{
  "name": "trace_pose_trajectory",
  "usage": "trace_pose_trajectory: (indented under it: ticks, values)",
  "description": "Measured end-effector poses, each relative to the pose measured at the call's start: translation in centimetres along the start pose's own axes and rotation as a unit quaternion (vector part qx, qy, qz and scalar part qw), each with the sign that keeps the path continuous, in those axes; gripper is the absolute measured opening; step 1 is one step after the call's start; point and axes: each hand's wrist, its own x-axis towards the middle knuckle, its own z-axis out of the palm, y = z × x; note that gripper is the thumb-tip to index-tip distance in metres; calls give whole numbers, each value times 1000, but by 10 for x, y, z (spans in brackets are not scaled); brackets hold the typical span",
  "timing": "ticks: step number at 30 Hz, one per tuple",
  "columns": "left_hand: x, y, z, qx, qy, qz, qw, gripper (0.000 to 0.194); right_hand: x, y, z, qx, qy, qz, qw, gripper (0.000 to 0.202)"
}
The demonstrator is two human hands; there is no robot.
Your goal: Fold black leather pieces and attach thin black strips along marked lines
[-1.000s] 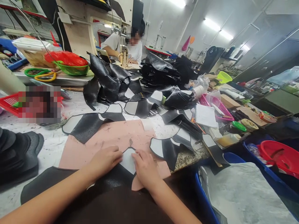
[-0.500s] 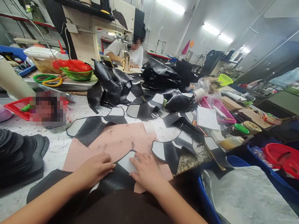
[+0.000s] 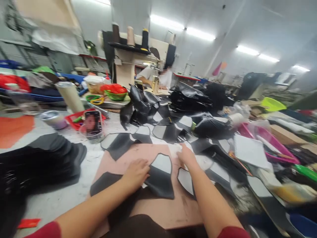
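A black leather piece with a white end (image 3: 160,178) lies on a pink board (image 3: 151,210) in front of me. My left hand (image 3: 137,172) is at its left edge, fingers curled and closed on that edge. At the board's far edge, my right hand (image 3: 186,155) is closed on a small white scrap (image 3: 175,149), whose material I cannot make out. Another black leather piece (image 3: 106,183) lies partly under my left forearm. A similar black-and-white piece (image 3: 186,180) shows beside my right forearm.
A stack of black pieces (image 3: 52,162) stands at left, near a phone (image 3: 93,122) and a red basket (image 3: 71,120). More leather pieces (image 3: 119,143) lie beyond the board. At right are a notebook (image 3: 250,150) and a pink basket (image 3: 274,145). Someone sits at a sewing machine (image 3: 155,84) behind.
My right hand has left the leather piece and reached forward to the white scrap. My left hand stays at the piece, which now lies flatter and farther onto the board. The view has swung left.
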Motion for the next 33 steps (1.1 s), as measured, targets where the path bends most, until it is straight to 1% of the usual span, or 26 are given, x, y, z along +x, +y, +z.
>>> trace_pose_trajectory:
  ticks: [2, 3, 4, 5, 6, 7, 8, 9, 10, 11, 12, 15, 17, 19, 20, 21, 22, 24, 25, 26, 27, 28, 30, 31, 32, 33]
  values:
    - [2, 8, -5, -23, 19, -20, 999, 8, -7, -10, 0, 18, 67, -23, 997, 41]
    - [0, 11, -8, -32, 27, -28, 999, 7, -17, -17, 0, 33, 120, -67, 990, 39]
    - [-3, 13, -12, -58, 34, -39, 997, 8, -30, -25, 0, 50, 178, -135, 973, 36]
    - [-9, 16, -15, -114, 39, -57, 991, 11, -47, -35, 0, 66, 234, -225, 944, 31]
    - [-15, 18, -18, -199, 46, -83, 975, 15, -65, -47, 1, 76, 267, -324, 904, 27]
    - [-22, 20, -22, -307, 56, -115, 943, 20, -83, -59, 3, 81, 268, -413, 867, 27]
    - [-30, 22, -26, -417, 69, -152, 893, 25, -100, -71, 5, 81, 244, -478, 840, 25]
    - [-39, 23, -31, -512, 86, -191, 833, 30, -115, -82, 7, 88, 209, -518, 825, 24]
    - [-48, 23, -36, -576, 107, -228, 778, 35, -126, -92, 10, 106, 175, -531, 822, 21]
    - [-58, 22, -41, -604, 130, -261, 742, 38, -135, -99, 11, 128, 147, -531, 825, 19]
    - [-68, 21, -45, -612, 149, -292, 720, 41, -140, -105, 13, 156, 128, -516, 832, 19]
    - [-98, 14, -55, -607, 177, -360, 686, 42, -143, -116, 15, 237, 79, -440, 862, 18]
    - [-116, 8, -57, -607, 174, -380, 676, 41, -142, -124, 17, 282, -16, -398, 873, 13]
    - [-129, 2, -56, -608, 177, -386, 671, 38, -142, -133, 22, 320, -131, -369, 862, 12]
    - [-135, -1, -54, -605, 184, -391, 669, 37, -143, -138, 25, 336, -164, -359, 855, 12]
    - [-140, -4, -53, -600, 200, -397, 665, 37, -145, -142, 28, 349, -168, -350, 853, 13]
    - [-143, -7, -51, -593, 222, -405, 659, 38, -146, -145, 31, 357, -140, -345, 857, 14]
    - [-149, -12, -49, -577, 266, -424, 646, 40, -151, -150, 34, 343, -18, -362, 867, 19]
    - [-150, -13, -49, -575, 276, -431, 638, 42, -153, -151, 35, 320, 47, -386, 864, 23]
    - [-151, -13, -49, -583, 275, -430, 632, 44, -157, -151, 36, 290, 93, -422, 854, 25]
    - [-151, -12, -50, -602, 260, -422, 627, 46, -160, -152, 36, 260, 115, -470, 835, 25]
    - [-150, -10, -51, -625, 241, -408, 620, 46, -163, -152, 37, 236, 111, -522, 812, 25]
    - [-147, -6, -53, -667, 219, -377, 604, 44, -169, -153, 38, 219, 52, -595, 772, 18]
    - [-146, -4, -54, -678, 220, -368, 597, 40, -171, -152, 39, 229, 22, -599, 767, 13]
    - [-145, -3, -54, -679, 228, -370, 591, 37, -172, -152, 40, 246, 2, -576, 780, 9]
    - [-145, -3, -54, -675, 239, -381, 585, 37, -172, -150, 41, 267, -14, -528, 806, 9]
